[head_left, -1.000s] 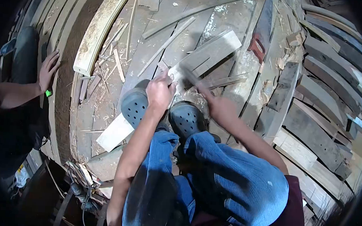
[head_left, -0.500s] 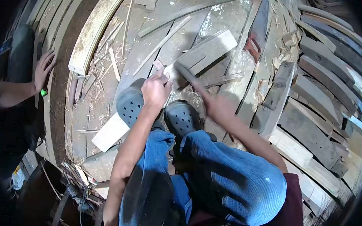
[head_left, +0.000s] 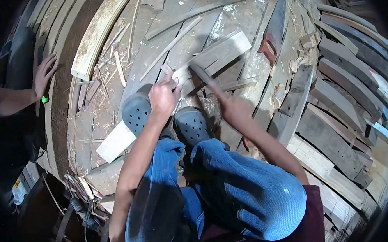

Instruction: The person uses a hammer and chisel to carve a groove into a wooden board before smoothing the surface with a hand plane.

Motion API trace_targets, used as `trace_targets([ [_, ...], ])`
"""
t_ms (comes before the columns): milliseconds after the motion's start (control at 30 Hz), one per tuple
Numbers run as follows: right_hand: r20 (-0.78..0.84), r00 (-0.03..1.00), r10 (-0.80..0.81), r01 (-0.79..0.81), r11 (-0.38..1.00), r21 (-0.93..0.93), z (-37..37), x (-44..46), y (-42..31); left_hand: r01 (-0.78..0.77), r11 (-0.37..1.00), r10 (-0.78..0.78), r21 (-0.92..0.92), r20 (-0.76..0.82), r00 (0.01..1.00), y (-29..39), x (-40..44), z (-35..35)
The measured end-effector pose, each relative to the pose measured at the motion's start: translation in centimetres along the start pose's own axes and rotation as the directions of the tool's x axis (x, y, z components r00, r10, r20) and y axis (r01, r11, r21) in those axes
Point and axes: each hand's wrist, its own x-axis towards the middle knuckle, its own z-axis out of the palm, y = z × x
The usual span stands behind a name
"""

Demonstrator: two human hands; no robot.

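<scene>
blue jeans [head_left: 264,199], grey perforated clogs [head_left: 192,129], maroon shirt [head_left: 312,217] with pale lettering

- Open passage: stained board floor [head_left: 253,65] between the pale, flat wooden plank [head_left: 231,47] and the red-handled handsaw [head_left: 276,31].
- Obstacle: grey, perforated left clog [head_left: 135,114] covering plank.

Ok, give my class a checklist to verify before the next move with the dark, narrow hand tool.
1. Dark, narrow hand tool held: ok, in the right grip.
2. Left grip well clear of tool: not ok, it is close by.
3. Long, pale wooden board pinned by grey, perforated clogs: cannot tell, contact hidden.
4. Red-handled handsaw aside: ok, apart from both grips.
5. Other person's bare hand clear: ok, at far left.
</scene>
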Motion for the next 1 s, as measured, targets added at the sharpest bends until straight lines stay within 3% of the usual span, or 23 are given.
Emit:
trace_targets([
  [67,-0.271,0.957,0.103,-0.020,0.956,0.294,0.8,1.6,2.7,-0.008,1.000,0.008,0.006,0.006,1.000,-0.2,-0.2,0.1],
  [100,-0.141,0.973,0.182,-0.143,0.957,0.253,0.3,1.4,1.5,-0.006,1.000,0.006,0.014,0.011,1.000,-0.3,-0.4,0.2],
  [133,-0.081,0.989,0.122,-0.108,0.982,0.157,0.6,0.7,0.2,-0.011,1.000,0.011,0.019,0.008,1.000,-0.3,-0.1,0.2],
  [200,-0.114,0.993,-0.038,0.055,0.988,0.147,1.3,-0.4,-0.5,-0.032,0.999,0.032,0.020,-0.019,0.999,-0.1,0.4,0.4],
  [300,-0.164,0.979,0.121,-0.077,0.964,0.255,0.3,1.8,2.1,-0.002,0.999,0.003,0.040,-0.013,1.000,-0.4,-0.1,0.4],
  [333,-0.057,0.992,0.114,-0.094,0.956,0.279,-0.6,0.8,0.1,-0.002,0.999,0.003,0.040,-0.004,1.000,-0.6,-0.5,0.4],
  [367,-0.165,0.986,-0.002,0.033,0.982,0.185,1.1,-0.2,-1.0,-0.012,0.999,0.012,0.033,-0.001,1.000,-0.7,-0.3,0.4],
  [433,-0.121,0.990,-0.070,0.078,0.995,0.066,0.4,0.2,-0.2,-0.015,1.000,0.015,0.025,-0.013,1.000,0.0,0.1,0.2],
  [533,-0.069,0.989,0.131,-0.109,0.959,0.260,-0.6,1.3,0.8,0.009,0.999,-0.010,0.035,0.037,0.999,0.6,-0.2,-0.7],
  [567,-0.048,0.998,0.051,-0.045,0.992,0.115,0.2,0.4,-0.5,0.019,1.000,-0.019,0.011,0.014,1.000,0.6,-0.1,-0.7],
  [600,-0.150,0.983,-0.107,0.116,0.992,0.053,1.1,-0.7,-1.5,0.009,1.000,-0.009,0.007,0.007,1.000,0.6,0.1,-0.4],
  [667,-0.151,0.983,-0.100,0.103,0.995,0.011,0.7,0.2,1.0,-0.009,1.000,0.009,0.005,0.006,1.000,0.0,0.1,0.0],
  [733,-0.146,0.983,0.107,-0.078,0.978,0.192,-0.6,1.7,2.3,0.075,0.997,-0.076,0.037,0.051,0.996,0.9,-0.4,-0.9],
  [767,-0.093,0.989,0.112,-0.093,0.978,0.189,-0.7,0.9,1.1,0.077,0.996,-0.078,0.034,0.048,0.996,1.0,-0.5,-1.0],
  [800,-0.105,0.994,0.016,-0.011,0.998,0.054,-0.1,-0.1,-0.1,0.070,0.997,-0.071,0.022,0.028,0.997,1.2,0.2,-0.9],
  [867,-0.083,0.995,-0.064,0.066,0.998,0.022,0.8,-0.3,0.5,-0.002,1.000,0.002,0.027,-0.002,1.000,0.4,0.4,-0.1],
  [967,-0.135,0.975,0.174,-0.130,0.950,0.285,0.6,1.0,2.0,-0.028,0.999,0.028,0.045,0.008,1.000,-0.1,-0.1,0.0],
  [1000,-0.005,0.991,0.132,-0.131,0.983,0.129,-0.3,0.0,0.5,-0.022,0.999,0.022,0.038,0.000,1.000,0.0,0.1,0.1],
])
